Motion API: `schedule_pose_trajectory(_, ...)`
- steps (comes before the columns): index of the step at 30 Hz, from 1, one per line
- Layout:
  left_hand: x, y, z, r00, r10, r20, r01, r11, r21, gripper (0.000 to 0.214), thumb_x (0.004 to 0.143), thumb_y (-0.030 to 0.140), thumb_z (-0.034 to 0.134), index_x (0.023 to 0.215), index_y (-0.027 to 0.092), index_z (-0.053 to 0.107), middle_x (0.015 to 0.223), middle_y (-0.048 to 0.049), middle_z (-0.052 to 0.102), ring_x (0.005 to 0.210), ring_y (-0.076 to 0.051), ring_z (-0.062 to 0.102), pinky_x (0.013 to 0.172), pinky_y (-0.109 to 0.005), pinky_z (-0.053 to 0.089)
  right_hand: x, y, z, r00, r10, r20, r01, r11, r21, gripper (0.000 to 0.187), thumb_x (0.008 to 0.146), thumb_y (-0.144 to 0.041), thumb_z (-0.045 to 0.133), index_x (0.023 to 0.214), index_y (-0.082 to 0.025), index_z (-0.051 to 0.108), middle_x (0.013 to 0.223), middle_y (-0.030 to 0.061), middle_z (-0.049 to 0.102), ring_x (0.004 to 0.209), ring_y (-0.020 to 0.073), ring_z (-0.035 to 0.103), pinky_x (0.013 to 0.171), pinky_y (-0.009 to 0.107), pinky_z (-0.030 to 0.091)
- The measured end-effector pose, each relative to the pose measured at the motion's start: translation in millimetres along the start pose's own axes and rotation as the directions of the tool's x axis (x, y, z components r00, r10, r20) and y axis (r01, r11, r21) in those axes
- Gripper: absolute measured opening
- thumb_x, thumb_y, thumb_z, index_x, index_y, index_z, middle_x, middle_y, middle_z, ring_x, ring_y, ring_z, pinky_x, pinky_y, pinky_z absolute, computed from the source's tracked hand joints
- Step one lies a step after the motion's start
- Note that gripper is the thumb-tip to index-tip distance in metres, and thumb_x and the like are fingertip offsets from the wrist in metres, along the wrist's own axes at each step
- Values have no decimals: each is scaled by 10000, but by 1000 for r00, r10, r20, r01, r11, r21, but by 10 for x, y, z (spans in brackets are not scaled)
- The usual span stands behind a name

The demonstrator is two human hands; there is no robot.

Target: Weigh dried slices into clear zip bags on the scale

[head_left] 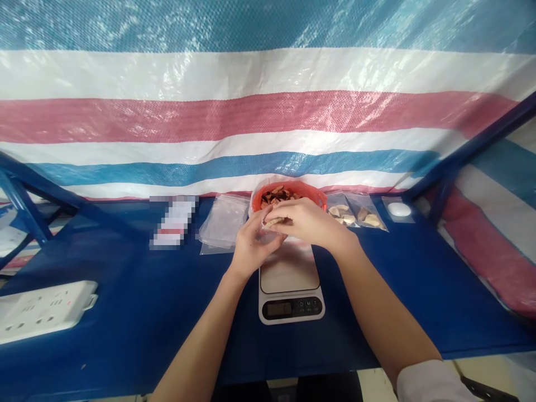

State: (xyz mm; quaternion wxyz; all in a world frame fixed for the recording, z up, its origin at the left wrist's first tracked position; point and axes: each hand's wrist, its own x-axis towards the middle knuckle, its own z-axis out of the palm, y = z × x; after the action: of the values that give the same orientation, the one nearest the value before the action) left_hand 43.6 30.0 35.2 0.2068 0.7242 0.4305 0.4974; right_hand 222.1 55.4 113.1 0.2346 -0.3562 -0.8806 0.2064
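Note:
Both my hands meet above the far end of a small digital kitchen scale [290, 286]. My left hand [252, 244] is closed on a small clear plastic bag, which it holds up. My right hand [305, 221] is curled over the bag's mouth, with pale dried slices pinched in its fingers. Just behind the hands stands a red bowl [319, 197] lined with clear plastic and filled with brown and tan dried slices. The scale's platform is partly hidden under my hands.
A stack of empty clear bags [223, 224] lies left of the bowl. Two filled bags [355, 214] lie to its right, then a small white object [399, 209]. A white power strip [42, 309] sits at the table's left. A striped tarp hangs behind.

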Motion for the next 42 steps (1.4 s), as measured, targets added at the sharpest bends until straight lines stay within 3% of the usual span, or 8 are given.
schedule_pose_trajectory(10, -10, -53, -49, 999, -30, -14, 28, 992, -122, 596, 783, 398, 827, 1329, 216, 672, 1338, -114, 715, 1219, -281, 695, 1070, -427, 563, -10, -62, -11, 998, 46, 44, -49, 996, 79, 239, 965, -190, 609, 1060, -322, 784, 1162, -48, 771, 1035, 188, 711, 967, 289, 529)
schedule_pose_trajectory(14, -19, -19, -54, 991, -126, -35, 122, 986, -114, 591, 791, 426, 818, 1323, 213, 675, 1237, -103, 758, 1125, -266, 732, 995, -407, 608, -71, 7, -121, 998, 59, -38, -53, 988, 143, 215, 938, -189, 646, 1077, -280, 783, 1129, -14, 778, 993, 174, 725, 888, 276, 562)
schedule_pose_trajectory(19, -23, 14, -49, 985, -163, -58, 154, 979, -132, 560, 804, 426, 802, 1303, 202, 683, 1119, -80, 784, 970, -235, 759, 892, -377, 638, -141, 331, -211, 973, 162, -162, -138, 979, 150, 241, 915, -183, 646, 1115, -232, 770, 1161, 40, 768, 971, 177, 736, 906, 307, 579)
schedule_pose_trajectory(23, -21, 34, -42, 984, -171, -49, 164, 978, -129, 526, 813, 426, 789, 1281, 208, 692, 1128, -71, 782, 969, -231, 759, 915, -383, 632, -88, 527, -76, 947, 282, -154, -288, 957, -20, 276, 914, -150, 633, 1134, -247, 770, 1148, 41, 780, 1009, 205, 735, 944, 344, 561)
schedule_pose_trajectory(29, -22, 31, -57, 979, -190, -73, 182, 977, -109, 520, 821, 416, 795, 1288, 213, 690, 1097, -62, 787, 994, -243, 761, 989, -408, 610, 44, 549, 262, 931, 337, -137, -362, 896, -256, 293, 990, -258, 572, 1234, -257, 734, 1311, 65, 732, 1180, 263, 686, 962, 369, 535)
schedule_pose_trajectory(35, -20, 33, -78, 980, -169, -104, 162, 984, -72, 418, 831, 397, 791, 1196, 205, 725, 1078, -70, 790, 1045, -271, 753, 983, -435, 615, 203, 466, 413, 903, 414, -115, -427, 837, -342, 364, 1058, -381, 420, 1217, -260, 724, 1267, 79, 744, 1113, 261, 698, 842, 336, 544)
schedule_pose_trajectory(42, -17, 35, -95, 977, -158, -144, 148, 986, -76, 388, 831, 363, 795, 1178, 201, 728, 1133, -79, 782, 1060, -269, 750, 1014, -457, 600, 427, 456, 498, 859, 511, -29, -476, 777, -412, 340, 1019, -429, 463, 1182, -277, 720, 1303, 89, 713, 1125, 306, 690, 860, 418, 576)
